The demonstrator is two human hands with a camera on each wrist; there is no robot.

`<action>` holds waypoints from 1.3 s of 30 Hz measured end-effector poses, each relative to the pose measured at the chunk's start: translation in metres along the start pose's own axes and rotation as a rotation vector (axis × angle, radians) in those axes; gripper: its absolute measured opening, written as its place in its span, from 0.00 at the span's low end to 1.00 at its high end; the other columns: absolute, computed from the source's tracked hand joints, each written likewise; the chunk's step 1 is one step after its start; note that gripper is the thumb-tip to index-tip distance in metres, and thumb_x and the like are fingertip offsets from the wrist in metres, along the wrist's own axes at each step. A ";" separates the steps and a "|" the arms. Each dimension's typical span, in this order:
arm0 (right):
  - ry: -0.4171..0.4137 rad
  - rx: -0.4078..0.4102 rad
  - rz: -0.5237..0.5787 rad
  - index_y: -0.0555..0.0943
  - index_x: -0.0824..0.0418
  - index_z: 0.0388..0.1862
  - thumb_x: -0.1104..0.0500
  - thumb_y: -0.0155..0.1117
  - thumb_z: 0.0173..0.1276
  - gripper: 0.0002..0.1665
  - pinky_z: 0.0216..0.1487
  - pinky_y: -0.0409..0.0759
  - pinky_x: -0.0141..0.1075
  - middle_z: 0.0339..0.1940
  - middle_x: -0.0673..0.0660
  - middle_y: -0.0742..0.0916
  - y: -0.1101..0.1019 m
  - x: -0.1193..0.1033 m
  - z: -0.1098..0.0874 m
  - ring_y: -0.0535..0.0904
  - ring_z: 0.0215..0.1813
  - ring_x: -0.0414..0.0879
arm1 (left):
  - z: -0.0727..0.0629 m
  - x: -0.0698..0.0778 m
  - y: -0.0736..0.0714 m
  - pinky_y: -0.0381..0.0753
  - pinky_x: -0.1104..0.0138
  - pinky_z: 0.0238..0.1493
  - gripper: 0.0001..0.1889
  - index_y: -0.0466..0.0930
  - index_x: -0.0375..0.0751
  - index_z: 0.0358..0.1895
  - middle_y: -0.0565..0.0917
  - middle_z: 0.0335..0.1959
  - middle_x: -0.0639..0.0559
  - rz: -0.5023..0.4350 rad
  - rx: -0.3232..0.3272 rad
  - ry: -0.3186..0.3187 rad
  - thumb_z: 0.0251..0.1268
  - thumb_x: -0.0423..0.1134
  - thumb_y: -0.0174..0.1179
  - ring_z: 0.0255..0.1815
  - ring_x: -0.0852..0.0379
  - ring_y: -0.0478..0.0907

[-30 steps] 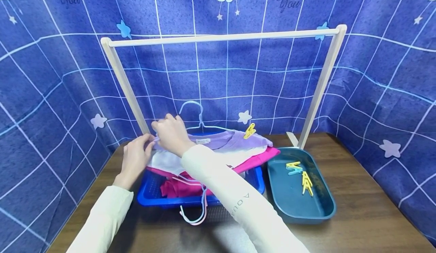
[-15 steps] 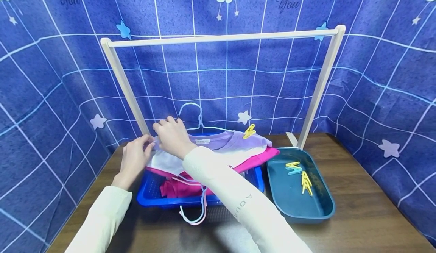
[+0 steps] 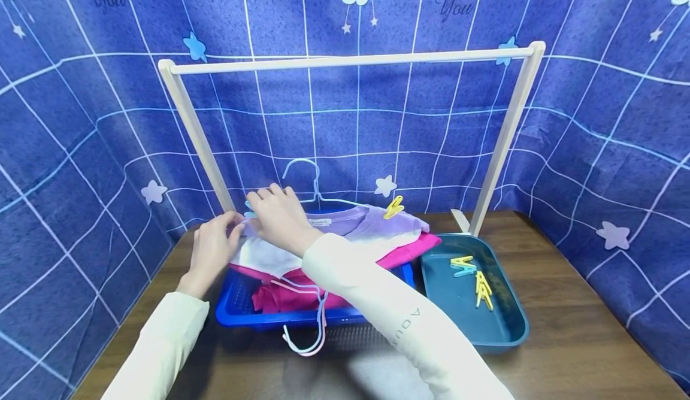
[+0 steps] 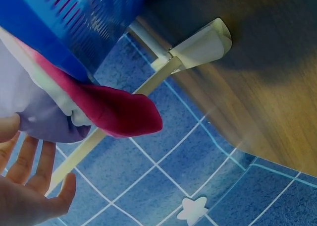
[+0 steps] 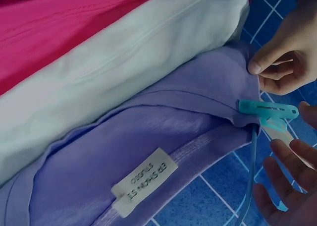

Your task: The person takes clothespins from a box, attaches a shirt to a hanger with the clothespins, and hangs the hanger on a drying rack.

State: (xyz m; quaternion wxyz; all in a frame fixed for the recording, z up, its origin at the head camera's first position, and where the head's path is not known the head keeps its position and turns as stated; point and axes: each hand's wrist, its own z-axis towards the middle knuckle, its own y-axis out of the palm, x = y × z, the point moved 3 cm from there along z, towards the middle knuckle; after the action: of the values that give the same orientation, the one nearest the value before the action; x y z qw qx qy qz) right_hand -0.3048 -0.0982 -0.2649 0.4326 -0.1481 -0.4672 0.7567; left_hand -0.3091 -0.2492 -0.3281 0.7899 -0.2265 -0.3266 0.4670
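Note:
A purple shirt (image 3: 353, 219) lies spread over white and pink clothes, with a light blue hanger (image 3: 317, 183) at its neckline. My left hand (image 3: 212, 247) pinches the shirt's left shoulder between thumb and fingers. Right beside it, a teal clothespin (image 5: 265, 108) is clipped onto the shirt at the hanger. My right hand (image 3: 281, 217) is at that clothespin; in the right wrist view its fingers (image 5: 285, 181) are spread and apart from the clip. The other shoulder bears a yellow clothespin (image 3: 395, 207).
Under the clothes stands a blue basket (image 3: 242, 319), with the hooks of more hangers (image 3: 307, 350) over its front rim. A dark teal tray (image 3: 450, 322) to the right holds several clothespins (image 3: 483, 290). Behind rises a white rack (image 3: 350, 60) on the wooden table (image 3: 582, 322).
My right hand has shifted slightly right, uncovering the teal clothespin on the shirt's left shoulder. The left hand keeps its place on the shirt.

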 end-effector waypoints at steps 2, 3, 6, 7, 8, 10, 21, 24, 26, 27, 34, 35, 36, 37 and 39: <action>-0.007 0.024 -0.007 0.74 0.49 0.49 0.44 0.59 0.61 0.20 0.42 0.69 0.34 0.47 0.45 0.82 -0.002 0.003 -0.005 0.74 0.47 0.41 | 0.000 0.001 0.000 0.71 0.49 0.34 0.04 0.79 0.37 0.35 0.84 0.31 0.39 -0.002 -0.005 -0.004 0.60 0.34 0.58 0.33 0.40 0.81; -0.012 0.038 -0.009 0.74 0.49 0.48 0.44 0.59 0.61 0.19 0.42 0.69 0.34 0.46 0.45 0.83 -0.002 0.004 -0.007 0.74 0.47 0.41 | 0.000 0.001 0.000 0.71 0.49 0.35 0.05 0.79 0.37 0.36 0.84 0.32 0.39 -0.004 -0.009 -0.006 0.60 0.34 0.58 0.34 0.40 0.81; -0.030 0.074 -0.024 0.75 0.50 0.46 0.46 0.58 0.61 0.16 0.43 0.70 0.34 0.44 0.45 0.83 -0.005 0.008 -0.015 0.74 0.45 0.41 | 0.000 0.001 0.000 0.71 0.48 0.35 0.05 0.79 0.37 0.36 0.84 0.32 0.39 -0.005 -0.011 -0.007 0.60 0.34 0.58 0.34 0.40 0.81; -0.038 0.086 -0.025 0.76 0.50 0.46 0.46 0.58 0.62 0.15 0.43 0.70 0.34 0.43 0.45 0.83 -0.006 0.010 -0.019 0.75 0.45 0.41 | 0.000 0.001 0.000 0.71 0.48 0.35 0.05 0.79 0.37 0.36 0.84 0.32 0.39 -0.007 -0.013 -0.007 0.60 0.34 0.58 0.34 0.40 0.81; -0.047 0.100 -0.024 0.76 0.50 0.45 0.47 0.58 0.62 0.15 0.43 0.70 0.35 0.42 0.45 0.83 -0.008 0.011 -0.022 0.75 0.45 0.41 | -0.001 0.001 0.000 0.71 0.48 0.36 0.05 0.80 0.37 0.36 0.84 0.32 0.39 -0.007 -0.013 -0.008 0.60 0.34 0.58 0.35 0.40 0.81; -0.067 0.128 -0.020 0.77 0.50 0.44 0.48 0.57 0.62 0.13 0.44 0.71 0.35 0.42 0.45 0.83 -0.010 0.014 -0.029 0.75 0.45 0.41 | -0.001 0.000 0.001 0.72 0.48 0.36 0.05 0.80 0.37 0.36 0.84 0.33 0.39 -0.009 -0.017 -0.012 0.60 0.34 0.58 0.35 0.40 0.81; -0.136 0.206 0.032 0.78 0.52 0.44 0.50 0.60 0.59 0.14 0.45 0.70 0.35 0.41 0.46 0.84 -0.024 0.032 -0.069 0.75 0.46 0.43 | -0.002 -0.002 0.004 0.72 0.48 0.41 0.07 0.79 0.38 0.39 0.84 0.36 0.39 -0.013 -0.058 -0.064 0.62 0.36 0.56 0.38 0.40 0.80; -0.129 0.224 0.061 0.78 0.54 0.43 0.51 0.61 0.58 0.14 0.46 0.69 0.37 0.39 0.48 0.84 -0.028 0.041 -0.078 0.75 0.45 0.44 | -0.001 -0.002 0.003 0.72 0.48 0.40 0.06 0.79 0.37 0.39 0.84 0.35 0.39 -0.015 -0.052 -0.059 0.62 0.35 0.56 0.37 0.40 0.80; -0.119 0.239 0.074 0.79 0.55 0.42 0.52 0.62 0.57 0.14 0.47 0.70 0.38 0.39 0.49 0.84 -0.030 0.047 -0.084 0.76 0.46 0.45 | -0.001 -0.002 0.002 0.72 0.48 0.40 0.06 0.79 0.37 0.39 0.83 0.36 0.39 -0.015 -0.047 -0.054 0.62 0.35 0.56 0.37 0.40 0.80; -0.113 0.244 0.077 0.79 0.55 0.42 0.52 0.63 0.57 0.14 0.48 0.70 0.38 0.39 0.49 0.84 -0.030 0.051 -0.088 0.76 0.46 0.45 | -0.001 -0.001 0.002 0.72 0.47 0.40 0.06 0.79 0.37 0.39 0.83 0.36 0.38 -0.016 -0.045 -0.050 0.62 0.35 0.56 0.38 0.40 0.80; -0.072 0.313 0.140 0.80 0.58 0.42 0.56 0.66 0.55 0.15 0.45 0.71 0.40 0.38 0.51 0.85 -0.036 0.081 -0.111 0.76 0.44 0.46 | 0.000 -0.001 0.000 0.72 0.47 0.41 0.07 0.79 0.36 0.39 0.83 0.36 0.38 -0.014 -0.039 -0.039 0.62 0.34 0.56 0.39 0.39 0.80; -0.069 0.329 0.151 0.80 0.58 0.41 0.57 0.66 0.54 0.15 0.45 0.71 0.40 0.38 0.51 0.85 -0.038 0.085 -0.114 0.76 0.44 0.46 | 0.000 0.000 0.001 0.72 0.47 0.41 0.07 0.79 0.36 0.39 0.83 0.36 0.38 -0.014 -0.039 -0.038 0.61 0.34 0.56 0.39 0.38 0.80; -0.065 0.343 0.156 0.80 0.59 0.41 0.58 0.66 0.54 0.14 0.44 0.71 0.41 0.38 0.52 0.85 -0.039 0.090 -0.117 0.76 0.44 0.47 | 0.000 0.000 0.001 0.72 0.47 0.42 0.07 0.79 0.36 0.39 0.83 0.37 0.38 -0.015 -0.040 -0.039 0.61 0.34 0.56 0.39 0.38 0.80; -0.061 0.355 0.159 0.80 0.59 0.41 0.58 0.66 0.54 0.14 0.44 0.72 0.41 0.38 0.52 0.85 -0.041 0.094 -0.121 0.76 0.44 0.47 | -0.001 -0.001 0.001 0.72 0.47 0.42 0.07 0.79 0.36 0.39 0.83 0.37 0.38 -0.015 -0.040 -0.038 0.61 0.34 0.56 0.40 0.38 0.80; -0.047 0.373 0.156 0.81 0.60 0.41 0.58 0.66 0.54 0.15 0.44 0.72 0.42 0.38 0.53 0.85 -0.044 0.104 -0.126 0.77 0.44 0.48 | -0.001 -0.001 0.002 0.72 0.47 0.43 0.07 0.79 0.36 0.39 0.83 0.37 0.38 -0.016 -0.042 -0.041 0.61 0.34 0.56 0.40 0.38 0.80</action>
State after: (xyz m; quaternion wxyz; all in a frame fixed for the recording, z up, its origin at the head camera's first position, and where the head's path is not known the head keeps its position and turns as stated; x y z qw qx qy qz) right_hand -0.2632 0.0654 -0.2752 0.3818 -0.0833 -0.3160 0.8645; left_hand -0.3101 -0.2492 -0.3300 0.7819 -0.2310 -0.3542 0.4581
